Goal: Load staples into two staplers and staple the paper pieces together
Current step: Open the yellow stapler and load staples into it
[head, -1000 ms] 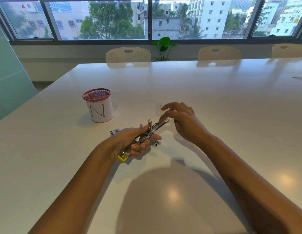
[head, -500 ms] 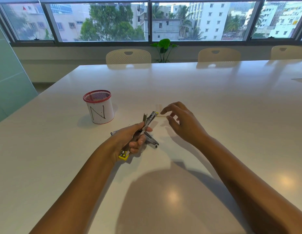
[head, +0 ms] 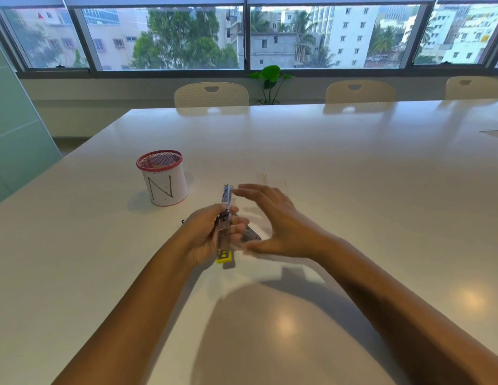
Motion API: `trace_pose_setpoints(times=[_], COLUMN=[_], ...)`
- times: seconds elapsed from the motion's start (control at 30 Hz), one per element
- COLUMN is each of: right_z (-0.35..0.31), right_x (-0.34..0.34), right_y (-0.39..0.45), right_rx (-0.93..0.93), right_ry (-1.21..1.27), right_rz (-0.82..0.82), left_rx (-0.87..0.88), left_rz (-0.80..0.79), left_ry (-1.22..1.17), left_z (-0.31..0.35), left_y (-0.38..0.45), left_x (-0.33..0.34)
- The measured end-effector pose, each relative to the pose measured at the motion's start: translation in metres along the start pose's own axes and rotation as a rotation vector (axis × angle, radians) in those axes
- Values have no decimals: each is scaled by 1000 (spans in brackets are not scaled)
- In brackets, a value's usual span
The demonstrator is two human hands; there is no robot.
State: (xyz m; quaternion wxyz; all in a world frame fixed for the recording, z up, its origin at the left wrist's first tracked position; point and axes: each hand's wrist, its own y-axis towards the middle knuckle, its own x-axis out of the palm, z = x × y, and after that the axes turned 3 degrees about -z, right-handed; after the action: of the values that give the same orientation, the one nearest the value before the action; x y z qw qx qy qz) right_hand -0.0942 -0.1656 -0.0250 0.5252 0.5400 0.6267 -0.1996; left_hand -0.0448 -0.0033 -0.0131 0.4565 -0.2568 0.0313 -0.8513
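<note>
My left hand (head: 206,234) grips a small metal stapler (head: 225,226) with a yellow rear end, held nearly upright with its tip pointing away from me. Part of the stapler's metal body sticks out to the right below my fingers. My right hand (head: 275,220) hovers just right of the stapler, fingers spread and blurred, holding nothing. Small white paper pieces (head: 270,180) lie on the white table (head: 353,190) just beyond my right hand. A bit of a second object (head: 183,221) peeks out at the left of my left wrist; most of it is hidden.
A white cup with a red mesh rim and a letter N (head: 163,179) stands to the left of my hands. Cream chairs (head: 211,94) line the far table edge, with a green plant (head: 270,79) by the windows. A glass partition stands at far left.
My left hand has turned the stapler from slanting right to nearly upright. My right hand has let go of the stapler's tip and spread its fingers beside it.
</note>
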Motion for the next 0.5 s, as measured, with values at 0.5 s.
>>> trace_pose_setpoints(times=[0.5], right_z=[-10], right_x=[2], right_y=[11], right_rx=[443], right_ry=[757], right_rz=[143], left_rx=[-21], left_rz=[-275], left_ry=[27], left_z=[-13], left_y=[2], left_x=[13])
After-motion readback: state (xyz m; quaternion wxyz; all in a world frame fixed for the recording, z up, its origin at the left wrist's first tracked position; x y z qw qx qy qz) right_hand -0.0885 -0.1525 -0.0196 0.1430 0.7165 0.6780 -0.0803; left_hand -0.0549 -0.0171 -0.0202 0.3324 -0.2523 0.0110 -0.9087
